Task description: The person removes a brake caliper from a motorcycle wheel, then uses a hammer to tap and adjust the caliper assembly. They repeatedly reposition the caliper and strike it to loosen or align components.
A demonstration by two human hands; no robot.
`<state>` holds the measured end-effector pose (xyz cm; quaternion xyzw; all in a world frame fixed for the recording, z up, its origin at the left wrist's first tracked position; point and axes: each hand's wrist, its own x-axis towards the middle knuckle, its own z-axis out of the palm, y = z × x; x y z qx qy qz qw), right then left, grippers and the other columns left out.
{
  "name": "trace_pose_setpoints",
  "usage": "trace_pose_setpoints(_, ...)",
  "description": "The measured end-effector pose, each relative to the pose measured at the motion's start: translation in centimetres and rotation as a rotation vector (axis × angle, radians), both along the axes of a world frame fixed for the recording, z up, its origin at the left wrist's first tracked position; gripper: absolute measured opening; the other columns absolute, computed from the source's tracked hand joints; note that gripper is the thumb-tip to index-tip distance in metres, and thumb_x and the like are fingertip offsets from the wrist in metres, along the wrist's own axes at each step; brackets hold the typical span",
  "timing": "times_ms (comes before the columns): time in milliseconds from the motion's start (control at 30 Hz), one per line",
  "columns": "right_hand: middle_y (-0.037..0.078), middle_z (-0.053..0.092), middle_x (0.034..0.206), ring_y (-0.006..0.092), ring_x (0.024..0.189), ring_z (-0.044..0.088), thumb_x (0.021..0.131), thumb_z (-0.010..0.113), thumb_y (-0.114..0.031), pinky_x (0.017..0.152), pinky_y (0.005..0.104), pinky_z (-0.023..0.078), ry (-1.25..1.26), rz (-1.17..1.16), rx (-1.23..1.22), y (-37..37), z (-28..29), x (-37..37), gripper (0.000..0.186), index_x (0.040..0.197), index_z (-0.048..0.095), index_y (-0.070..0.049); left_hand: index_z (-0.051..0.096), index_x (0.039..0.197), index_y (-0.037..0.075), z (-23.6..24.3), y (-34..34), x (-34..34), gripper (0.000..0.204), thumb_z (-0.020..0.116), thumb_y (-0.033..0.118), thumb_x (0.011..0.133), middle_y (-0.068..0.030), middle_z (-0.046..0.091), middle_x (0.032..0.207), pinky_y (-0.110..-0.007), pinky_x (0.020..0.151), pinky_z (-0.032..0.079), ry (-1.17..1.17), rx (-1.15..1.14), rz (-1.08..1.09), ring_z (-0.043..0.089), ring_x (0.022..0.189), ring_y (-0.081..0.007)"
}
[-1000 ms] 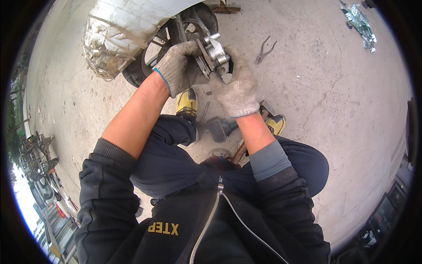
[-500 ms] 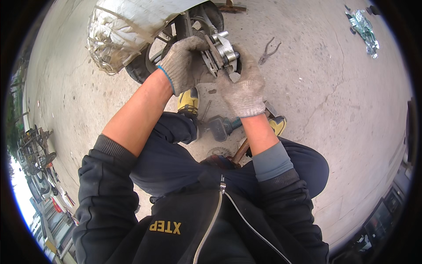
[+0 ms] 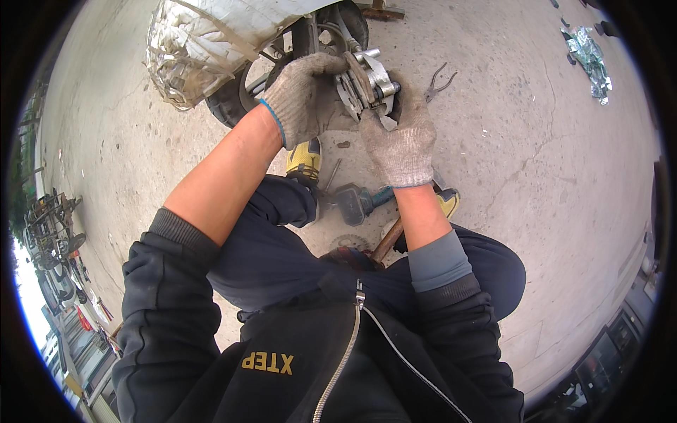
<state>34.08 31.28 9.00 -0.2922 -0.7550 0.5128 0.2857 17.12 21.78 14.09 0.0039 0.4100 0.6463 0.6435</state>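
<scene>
Both my hands wear grey knit work gloves and hold a silver brake caliper (image 3: 381,76) between them, up in front of the wheel. My left hand (image 3: 300,99) is bent around its left side, the fingers reaching over a flat brown-edged plate (image 3: 359,79) that looks like a brake pad. Around the right side curls my right hand (image 3: 403,144), its thumb at the lower end of the caliper and its fingers behind the far side. The gloves hide part of the caliper, and most of my left fingertips cannot be seen.
Beyond my hands stands a spoked wheel (image 3: 229,100) beside a white wrapped bundle (image 3: 201,49). Pliers (image 3: 438,83) lie on the concrete to the right. Between my shoes are a cordless power tool (image 3: 350,204) and a wooden handle (image 3: 388,242). Crumpled green foil (image 3: 589,65) lies far right.
The whole view has shifted a little. My hands and the caliper sit slightly farther right, and the caliper is turned a little in my grip. Both hands still hold it.
</scene>
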Motion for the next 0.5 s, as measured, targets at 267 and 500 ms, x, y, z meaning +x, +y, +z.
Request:
trace_pose_setpoints(267, 0.020, 0.068, 0.139, 0.0270, 0.128, 0.068, 0.087, 0.083, -0.002, 0.108, 0.0394, 0.056, -0.003, -0.008, 0.049, 0.12, 0.27, 0.06, 0.067, 0.148, 0.056, 0.002, 0.056, 0.149, 0.004, -0.59, -0.40, 0.12, 0.044, 0.059, 0.026, 0.111, -0.0140, 0.070, 0.138, -0.051, 0.101, 0.063, 0.031, 0.037, -0.019, 0.072, 0.123, -0.0290)
trace_pose_setpoints(500, 0.021, 0.070, 0.135, 0.0273, 0.123, 0.071, 0.087, 0.082, -0.004, 0.103, 0.0391, 0.059, -0.057, -0.022, 0.046, -0.08, 0.82, -0.04, 0.066, 0.147, 0.057, 0.002, 0.056, 0.148, 0.003, -0.29, -0.07, 0.70, 0.044, 0.059, 0.027, 0.110, -0.0131, 0.072, 0.134, -0.043, 0.090, 0.068, 0.113, 0.006, 0.003, 0.076, 0.114, -0.0266)
